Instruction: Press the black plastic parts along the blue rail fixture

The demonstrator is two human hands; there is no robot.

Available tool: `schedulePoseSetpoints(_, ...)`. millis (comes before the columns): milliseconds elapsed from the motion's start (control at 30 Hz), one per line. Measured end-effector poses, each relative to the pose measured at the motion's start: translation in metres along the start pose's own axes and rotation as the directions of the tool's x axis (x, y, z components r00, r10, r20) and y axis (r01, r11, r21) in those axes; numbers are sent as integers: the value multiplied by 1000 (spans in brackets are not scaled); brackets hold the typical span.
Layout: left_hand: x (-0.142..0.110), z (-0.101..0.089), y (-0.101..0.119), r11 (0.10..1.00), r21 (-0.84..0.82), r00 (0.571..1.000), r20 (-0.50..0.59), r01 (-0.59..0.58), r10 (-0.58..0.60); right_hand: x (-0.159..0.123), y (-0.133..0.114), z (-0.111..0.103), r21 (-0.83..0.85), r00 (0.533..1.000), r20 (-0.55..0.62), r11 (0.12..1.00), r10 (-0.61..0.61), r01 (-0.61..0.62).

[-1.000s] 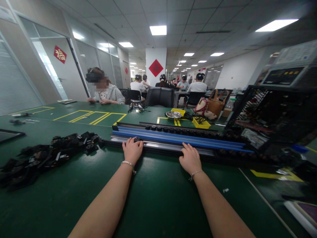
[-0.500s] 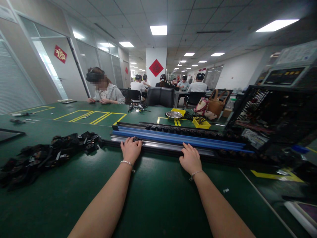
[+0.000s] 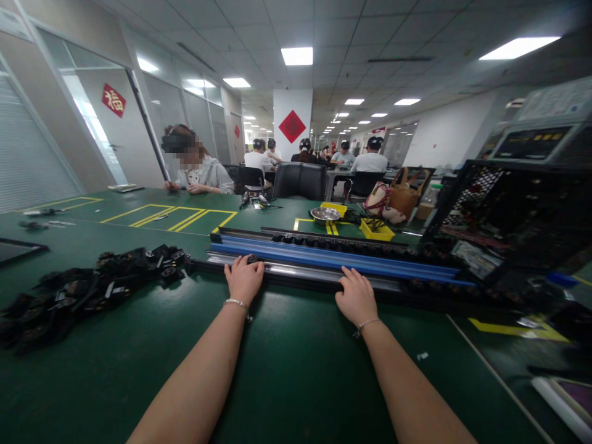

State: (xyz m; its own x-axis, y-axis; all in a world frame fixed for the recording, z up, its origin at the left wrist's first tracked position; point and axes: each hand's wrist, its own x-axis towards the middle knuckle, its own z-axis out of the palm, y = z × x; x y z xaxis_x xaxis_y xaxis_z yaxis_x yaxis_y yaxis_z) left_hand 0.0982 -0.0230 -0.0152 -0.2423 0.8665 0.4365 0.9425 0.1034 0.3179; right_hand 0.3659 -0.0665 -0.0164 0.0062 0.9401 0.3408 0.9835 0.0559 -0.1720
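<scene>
A long silver rail [image 3: 300, 271] with dark edges lies crosswise on the green table in front of me. Over its left part is my left hand [image 3: 245, 280], its fingers bent around a small black part [image 3: 253, 259] that shows between forefinger and thumb. Farther right along the same rail, my right hand [image 3: 357, 296] rests with its fingers stretched over the edge and slightly apart. Just behind the silver rail runs a blue rail [image 3: 342, 254]. A row of small black parts [image 3: 324, 242] sits in a dark rail behind that.
A heap of black parts [image 3: 87, 290] lies on the left. Beyond the rails are a metal bowl [image 3: 325, 214] and a yellow tray [image 3: 377, 230]. A black open-sided case [image 3: 476, 216] stands at the right. Across the table sits a person [image 3: 198, 166].
Both hands stay in the same places on the rail. The view shifts only very slightly.
</scene>
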Motion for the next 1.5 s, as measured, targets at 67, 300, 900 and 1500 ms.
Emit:
schedulePoseSetpoints(67,1,1,-1,1000,3,1000,-3,7,-7,0,0,0,-2,1000,-2,1000,1,-1)
schedulePoseSetpoints(300,3,2,-4,1000,-6,1000,-4,14,-14,-1,-1,-1,6,1000,-12,1000,-3,3)
schedulePoseSetpoints(900,5,-3,-10,999,-1,999,9,46,-46,0,-1,-1,4,1000,-8,1000,0,0)
schedulePoseSetpoints(1500,8,-4,-20,997,9,997,19,71,-71,-1,-1,-2,-13,1000,-9,1000,-5,5)
